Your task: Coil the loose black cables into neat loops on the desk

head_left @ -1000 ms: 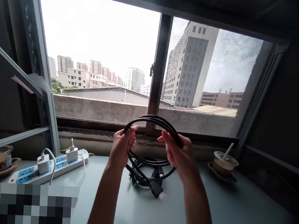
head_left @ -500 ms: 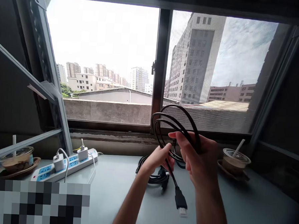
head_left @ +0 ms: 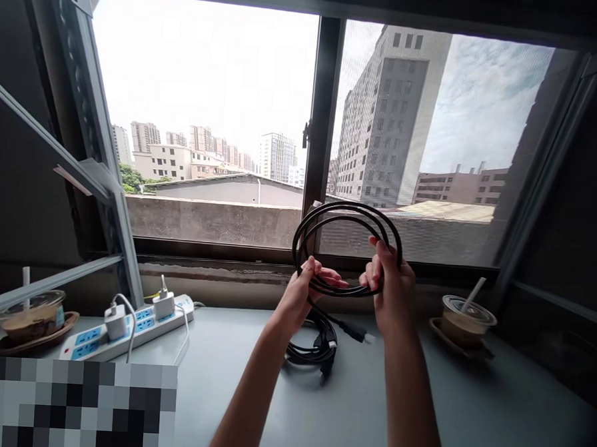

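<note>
Between my two hands a black cable (head_left: 352, 208) is held up in round loops above the table. My left hand (head_left: 302, 287) pinches the left side of the coil, with some fingers stretched along its lower edge. My right hand (head_left: 390, 272) is wrapped round the coil's right side. One end of the cable hangs below the loops, a black HDMI-type plug (head_left: 355, 331) with a pale tip pointing right. Beneath it on the table lies another coiled black cable (head_left: 309, 354) with its own plugs, partly hidden by my left hand and wrist.
A white power strip (head_left: 137, 335) with blue sockets and two plugged-in chargers lies at the left. Cups with straws stand on both sides: one drink cup (head_left: 33, 313) left, another cup (head_left: 468, 316) right. Metal frame bars (head_left: 106, 153) and a window (head_left: 324, 118) bound the table (head_left: 220, 379).
My hands have moved apart to either side of the coil, and the loops are now rounder and neater. The hanging plug has swung up, from pointing down to pointing right.
</note>
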### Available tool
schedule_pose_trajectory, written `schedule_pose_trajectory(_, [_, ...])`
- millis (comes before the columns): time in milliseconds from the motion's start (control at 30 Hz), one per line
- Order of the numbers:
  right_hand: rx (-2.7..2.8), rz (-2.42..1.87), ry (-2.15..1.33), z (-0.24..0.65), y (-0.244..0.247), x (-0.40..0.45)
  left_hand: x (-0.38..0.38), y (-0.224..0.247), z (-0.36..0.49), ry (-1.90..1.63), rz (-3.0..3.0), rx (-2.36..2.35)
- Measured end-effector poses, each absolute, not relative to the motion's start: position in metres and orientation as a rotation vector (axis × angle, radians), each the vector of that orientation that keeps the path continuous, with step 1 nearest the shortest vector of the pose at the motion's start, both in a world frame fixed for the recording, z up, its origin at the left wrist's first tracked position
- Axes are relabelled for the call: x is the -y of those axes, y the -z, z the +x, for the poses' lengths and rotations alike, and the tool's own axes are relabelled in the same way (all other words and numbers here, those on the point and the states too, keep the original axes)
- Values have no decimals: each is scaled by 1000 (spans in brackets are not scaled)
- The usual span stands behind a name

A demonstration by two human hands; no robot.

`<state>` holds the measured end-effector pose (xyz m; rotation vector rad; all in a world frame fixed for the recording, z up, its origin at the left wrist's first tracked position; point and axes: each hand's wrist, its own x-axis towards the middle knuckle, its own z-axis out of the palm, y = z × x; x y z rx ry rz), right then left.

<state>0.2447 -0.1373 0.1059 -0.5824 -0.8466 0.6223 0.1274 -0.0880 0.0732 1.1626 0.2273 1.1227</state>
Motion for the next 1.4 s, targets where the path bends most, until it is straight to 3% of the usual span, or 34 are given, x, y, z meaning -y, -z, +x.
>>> schedule_pose_trajectory(300, [1127,-837,-168,243,-97,134,94,-91,100,-1396,1277,-333])
schedule_pose_trajectory(700, [1181,-825,133,237,-100,144,114,-104,80,-1381,1516,-434])
schedule_pose_trajectory(1400, [1156,-885,266,228,-99,141,132,-114,83,-1384,1368,-441])
